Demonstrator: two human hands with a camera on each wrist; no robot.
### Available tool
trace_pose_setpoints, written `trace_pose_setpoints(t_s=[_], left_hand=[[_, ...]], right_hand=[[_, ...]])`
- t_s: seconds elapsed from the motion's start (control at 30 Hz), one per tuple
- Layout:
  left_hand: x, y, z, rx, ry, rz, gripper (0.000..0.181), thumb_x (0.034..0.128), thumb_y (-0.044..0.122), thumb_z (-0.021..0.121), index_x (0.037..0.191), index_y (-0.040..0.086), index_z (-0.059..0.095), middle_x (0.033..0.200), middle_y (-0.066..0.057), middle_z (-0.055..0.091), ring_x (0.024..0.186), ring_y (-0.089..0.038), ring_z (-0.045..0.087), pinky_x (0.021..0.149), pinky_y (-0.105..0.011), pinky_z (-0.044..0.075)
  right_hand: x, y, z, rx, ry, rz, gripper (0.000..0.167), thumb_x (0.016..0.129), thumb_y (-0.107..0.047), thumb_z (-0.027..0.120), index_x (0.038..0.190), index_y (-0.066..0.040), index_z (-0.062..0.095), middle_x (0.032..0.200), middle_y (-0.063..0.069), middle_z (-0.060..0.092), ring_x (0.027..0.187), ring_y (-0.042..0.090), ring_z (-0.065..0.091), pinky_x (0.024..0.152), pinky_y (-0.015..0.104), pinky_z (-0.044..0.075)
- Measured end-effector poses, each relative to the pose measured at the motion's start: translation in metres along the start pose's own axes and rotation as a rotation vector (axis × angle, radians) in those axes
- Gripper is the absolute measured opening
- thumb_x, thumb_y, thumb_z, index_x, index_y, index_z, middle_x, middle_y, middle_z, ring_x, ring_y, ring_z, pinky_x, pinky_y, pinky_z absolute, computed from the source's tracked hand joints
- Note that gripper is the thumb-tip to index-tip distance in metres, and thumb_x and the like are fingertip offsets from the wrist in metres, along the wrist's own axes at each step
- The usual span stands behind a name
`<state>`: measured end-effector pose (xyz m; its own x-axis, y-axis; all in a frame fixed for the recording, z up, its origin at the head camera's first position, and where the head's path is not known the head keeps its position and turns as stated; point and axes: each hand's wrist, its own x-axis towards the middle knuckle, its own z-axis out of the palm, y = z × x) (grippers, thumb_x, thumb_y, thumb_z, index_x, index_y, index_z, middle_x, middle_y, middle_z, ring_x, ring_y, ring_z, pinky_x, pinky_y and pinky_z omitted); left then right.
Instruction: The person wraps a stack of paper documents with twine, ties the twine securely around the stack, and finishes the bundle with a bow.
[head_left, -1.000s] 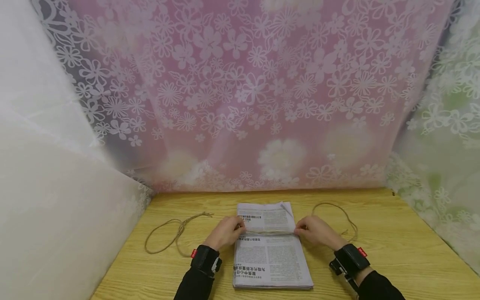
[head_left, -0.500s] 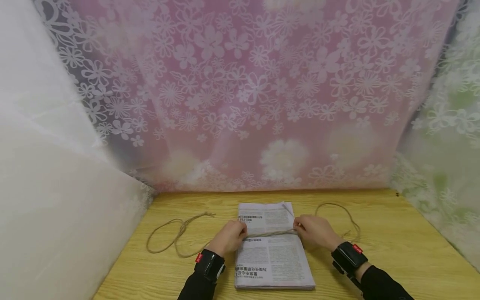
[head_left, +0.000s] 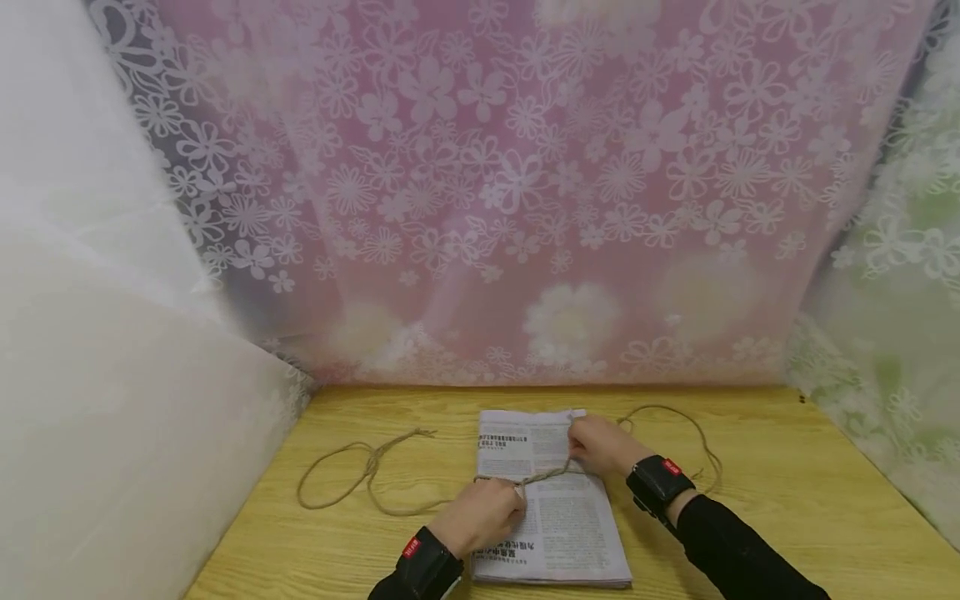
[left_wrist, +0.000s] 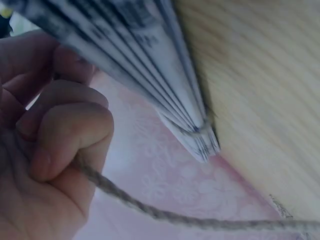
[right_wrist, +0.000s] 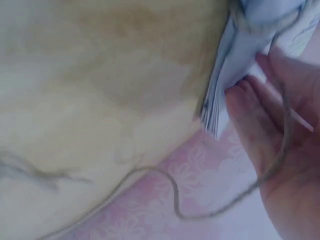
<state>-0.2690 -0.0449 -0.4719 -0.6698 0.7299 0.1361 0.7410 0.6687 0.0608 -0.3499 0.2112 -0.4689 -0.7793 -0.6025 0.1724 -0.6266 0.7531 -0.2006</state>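
A folded stack of newspapers (head_left: 577, 533) lies on the wooden table, with a length of jute twine (head_left: 551, 475) wrapped around its middle. The twine's two parts cross on top of the stack. My left hand (head_left: 480, 515) is over the stack's left half; in the left wrist view its curled fingers grip the twine (left_wrist: 150, 211). Near the stack's upper right, my right hand (head_left: 606, 446) pinches the other part between thumb and fingers, and the twine (right_wrist: 235, 200) trails across its palm in the right wrist view. The pinching fingertips are partly hidden there.
A loose twine loop (head_left: 330, 475) lies on the table (head_left: 247, 550) at the left, and the other tail (head_left: 701, 433) curves at the right. A pink flowered sheet (head_left: 450, 250) hangs behind the table, with a white sheet (head_left: 120, 375) along the left side.
The left hand has come toward me and inward over the stack, while the right has moved up and left. The twine, earlier stretched straight across between them, now bends at a crossing.
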Motion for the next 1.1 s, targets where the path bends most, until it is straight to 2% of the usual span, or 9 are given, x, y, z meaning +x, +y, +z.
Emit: trace_pose_setpoints(t_s=[0.17,0.27,0.37,0.47,0.63,0.7,0.77,0.93,1.1], left_hand=[[-0.001,0.012,0.0,-0.012,-0.07,0.0,0.046,0.0808,0.066,0.067,0.071,0.022,0.064,0.066,0.01,0.051,0.057,-0.002,0.045,0.054,-0.02,0.036],[-0.001,0.019,0.0,0.017,-0.1,-0.004,0.061,0.0641,0.082,0.069,0.077,0.022,0.065,0.069,0.011,0.051,0.058,-0.002,0.045,0.054,-0.019,0.038],[-0.002,0.026,-0.002,0.039,-0.118,-0.022,0.062,0.058,0.08,0.074,0.076,0.022,0.063,0.072,0.011,0.051,0.058,-0.001,0.045,0.054,-0.019,0.039],[-0.004,0.029,-0.005,0.041,-0.137,-0.047,0.058,0.0578,0.073,0.081,0.078,0.021,0.063,0.075,0.011,0.052,0.06,-0.002,0.046,0.055,-0.019,0.04],[-0.005,0.023,-0.006,0.03,-0.179,-0.079,0.048,0.0596,0.054,0.088,0.083,0.019,0.065,0.08,0.01,0.052,0.064,-0.003,0.047,0.058,-0.02,0.041],[-0.005,0.016,-0.006,0.004,-0.203,-0.091,0.048,0.0591,0.047,0.089,0.091,0.018,0.067,0.083,0.01,0.053,0.067,-0.003,0.049,0.061,-0.019,0.043],[-0.006,0.007,-0.006,-0.037,-0.226,-0.098,0.055,0.0591,0.042,0.09,0.103,0.017,0.069,0.088,0.009,0.056,0.072,-0.003,0.051,0.065,-0.019,0.045],[-0.009,-0.015,-0.008,-0.121,-0.254,-0.111,0.075,0.0627,0.034,0.091,0.131,0.018,0.063,0.1,0.005,0.062,0.082,-0.003,0.053,0.073,-0.02,0.047],[-0.015,-0.04,-0.008,-0.191,-0.177,-0.129,0.064,0.0707,0.012,0.083,0.132,0.015,0.064,0.103,0.002,0.063,0.081,-0.005,0.051,0.07,-0.021,0.044]], right_hand=[[0.012,0.005,-0.008,0.123,-0.157,-0.023,0.023,0.092,-0.007,0.067,0.069,-0.011,0.065,0.086,0.004,0.059,0.065,0.01,0.046,0.063,0.027,0.039],[0.016,0.008,-0.012,0.191,-0.23,0.027,0.026,0.093,-0.009,0.066,0.067,-0.01,0.064,0.121,0.026,0.06,0.098,0.03,0.062,0.075,0.035,0.048],[0.017,0.012,-0.014,0.251,-0.276,0.085,0.027,0.092,-0.011,0.067,0.066,-0.011,0.062,0.147,0.037,0.036,0.136,0.049,0.039,0.086,0.041,0.049],[0.018,0.015,-0.014,0.28,-0.297,0.102,0.027,0.093,-0.012,0.066,0.066,-0.01,0.062,0.151,0.036,0.031,0.142,0.05,0.028,0.084,0.04,0.046],[0.012,0.018,-0.016,0.239,-0.286,0.083,0.028,0.094,-0.014,0.065,0.066,-0.01,0.061,0.129,0.029,0.056,0.133,0.047,0.042,0.091,0.044,0.047],[0.008,0.018,-0.019,0.184,-0.269,0.072,0.028,0.093,-0.015,0.067,0.066,-0.011,0.061,0.101,0.016,0.066,0.108,0.036,0.059,0.082,0.037,0.048],[0.003,0.017,-0.022,0.117,-0.263,0.079,0.027,0.093,-0.016,0.067,0.067,-0.013,0.061,0.078,0.002,0.058,0.082,0.021,0.055,0.071,0.03,0.04],[-0.013,0.008,-0.027,0.008,-0.298,0.19,0.023,0.095,-0.019,0.065,0.072,-0.013,0.062,0.073,-0.004,0.049,0.076,0.015,0.042,0.071,0.033,0.034],[-0.035,-0.005,-0.03,-0.044,-0.255,0.284,0.02,0.094,-0.017,0.063,0.075,-0.011,0.063,0.073,0.002,0.054,0.075,0.02,0.049,0.069,0.037,0.039]])
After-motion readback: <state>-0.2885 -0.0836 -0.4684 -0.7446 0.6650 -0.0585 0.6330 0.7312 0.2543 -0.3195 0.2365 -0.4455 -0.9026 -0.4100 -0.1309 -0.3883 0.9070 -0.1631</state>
